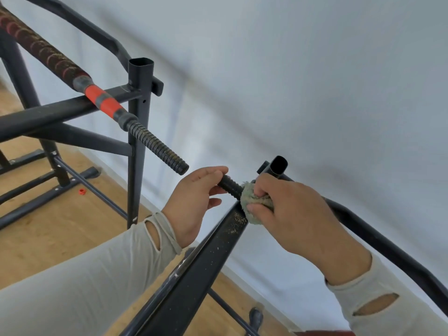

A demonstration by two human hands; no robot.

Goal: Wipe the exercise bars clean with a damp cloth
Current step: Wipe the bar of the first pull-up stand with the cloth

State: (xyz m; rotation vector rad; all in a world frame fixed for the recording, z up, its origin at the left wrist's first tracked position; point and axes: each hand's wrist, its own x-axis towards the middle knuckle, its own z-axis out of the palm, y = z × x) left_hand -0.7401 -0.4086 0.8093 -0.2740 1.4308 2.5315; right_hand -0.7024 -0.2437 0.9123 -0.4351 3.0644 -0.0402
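Observation:
A short black ribbed bar end (232, 186) sticks out at the centre, just above a dusty black frame rail (194, 270). My left hand (194, 202) grips the tip of this bar end. My right hand (288, 214) holds a pale green cloth (249, 204) bunched around the bar right beside the left hand. A second, longer bar (101, 100) with red-and-brown grip tape, an orange band and a ribbed black end lies across the rack at upper left.
The black metal rack has an upright open-topped post (139, 132), crossbars and floor feet on a wooden floor (48, 238). A white wall (291, 81) runs close behind. A small red piece (82, 191) lies on the floor.

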